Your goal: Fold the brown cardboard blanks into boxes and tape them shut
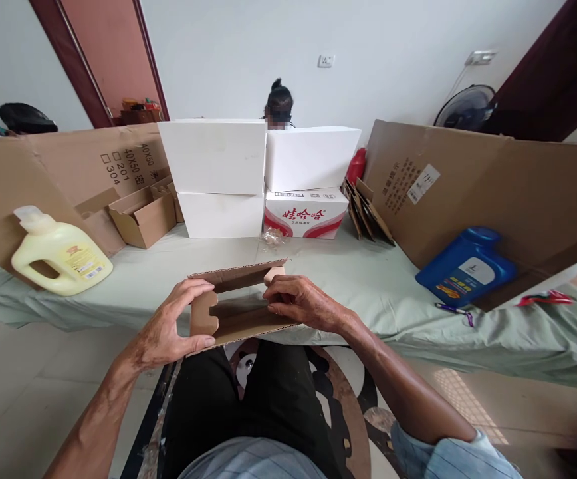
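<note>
A small brown cardboard box [248,322] is held over the front edge of the cloth-covered table, its open side facing up. Pale cloth shows through its middle. My left hand [181,322] grips the left end, thumb along the near side and fingers over the far side, beside a notched end flap [203,316]. At the right end, my right hand [301,303] has its fingers bent over a small cardboard flap [273,274]; its fingertips reach inside the box and partly hide that end.
White boxes [213,159] stand stacked at the back, a red-printed carton [306,213] among them. Large cardboard sheets [418,193] flank the table. A yellow jug [64,256], small open boxes [143,216], a blue bottle [468,266] and a pen [455,311] surround the workspace. A person [279,105] sits behind.
</note>
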Tool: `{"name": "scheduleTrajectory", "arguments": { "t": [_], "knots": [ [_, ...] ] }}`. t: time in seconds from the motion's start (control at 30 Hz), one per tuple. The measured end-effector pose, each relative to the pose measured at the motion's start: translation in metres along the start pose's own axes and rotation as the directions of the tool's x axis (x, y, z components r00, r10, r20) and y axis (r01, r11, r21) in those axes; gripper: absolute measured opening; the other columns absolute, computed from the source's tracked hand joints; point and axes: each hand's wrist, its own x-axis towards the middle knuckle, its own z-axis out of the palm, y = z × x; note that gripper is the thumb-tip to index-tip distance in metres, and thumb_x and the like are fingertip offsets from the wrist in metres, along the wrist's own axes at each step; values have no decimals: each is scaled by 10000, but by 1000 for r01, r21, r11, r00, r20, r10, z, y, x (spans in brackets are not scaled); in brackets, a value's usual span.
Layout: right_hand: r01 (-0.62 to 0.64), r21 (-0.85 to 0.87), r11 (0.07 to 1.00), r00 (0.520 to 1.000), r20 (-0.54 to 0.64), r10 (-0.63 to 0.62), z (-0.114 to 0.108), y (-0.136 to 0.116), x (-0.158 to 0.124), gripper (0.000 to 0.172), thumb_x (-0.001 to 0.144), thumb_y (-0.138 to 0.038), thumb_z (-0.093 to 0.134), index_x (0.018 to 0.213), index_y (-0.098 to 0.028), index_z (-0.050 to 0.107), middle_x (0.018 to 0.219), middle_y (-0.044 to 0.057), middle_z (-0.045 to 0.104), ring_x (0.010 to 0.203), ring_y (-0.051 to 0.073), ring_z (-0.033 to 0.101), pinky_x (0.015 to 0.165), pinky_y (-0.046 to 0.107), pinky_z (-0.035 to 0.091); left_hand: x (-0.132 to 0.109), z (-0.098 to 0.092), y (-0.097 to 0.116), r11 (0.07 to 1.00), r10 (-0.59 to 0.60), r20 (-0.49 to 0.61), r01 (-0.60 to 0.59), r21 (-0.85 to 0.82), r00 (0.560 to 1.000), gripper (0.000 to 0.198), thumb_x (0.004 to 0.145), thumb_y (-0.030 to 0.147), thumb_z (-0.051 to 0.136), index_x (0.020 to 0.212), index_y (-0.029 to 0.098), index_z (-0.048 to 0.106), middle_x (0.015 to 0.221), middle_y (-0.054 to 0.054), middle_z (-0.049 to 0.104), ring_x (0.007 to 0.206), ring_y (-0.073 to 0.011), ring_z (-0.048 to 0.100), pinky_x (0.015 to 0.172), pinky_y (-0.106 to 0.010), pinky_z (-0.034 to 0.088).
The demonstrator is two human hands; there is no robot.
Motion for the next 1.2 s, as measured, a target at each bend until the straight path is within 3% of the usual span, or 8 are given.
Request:
{"name": "scheduleTrajectory", "arguments": {
  "t": [0.23,0.6,0.8,1.0,1.2],
  "knots": [
    [-10,106,994,997,-78,19,8,2,-4,192,1073,-344,691,1039,-190,801,972,43,718,850,162,636,779,290,455,-5,7,5,998,-41,-58,38,-54,997,682,947,511,809,1552,323,557,1615,-130,558,1543,-376,524,1276,-571,485],
    [-36,126,991,990,-129,52,15,0,-10,298,1096,-444,653,1011,-192,788,908,31,683,821,168,607,770,310,440,-7,7,-1,999,-15,-20,14,-35,1000,727,939,467,838,1571,319,512,1625,-149,532,1558,-385,501,1282,-600,475],
    [39,207,978,966,-259,16,28,2,-13,378,1113,-490,620,895,-199,723,845,22,605,799,167,550,775,316,437,-7,8,1,999,-26,-51,24,-39,998,707,921,444,852,1543,300,548,1594,-152,567,1512,-378,553,1256,-578,507],
    [17,264,964,939,-337,76,37,-2,-16,435,1096,-556,625,835,-210,660,839,26,612,781,170,533,769,323,442,-7,11,1,998,-45,-84,40,-56,995,674,895,461,865,1494,286,613,1549,-149,616,1476,-380,589,1235,-576,531],
    [29,301,953,917,-387,94,42,-11,-18,407,1102,-489,628,809,-207,633,812,18,581,760,164,516,751,321,430,-11,12,-1,997,-52,-84,46,-65,995,651,918,454,854,1496,301,598,1564,-137,597,1488,-367,579,1230,-565,537]
  ]
}}
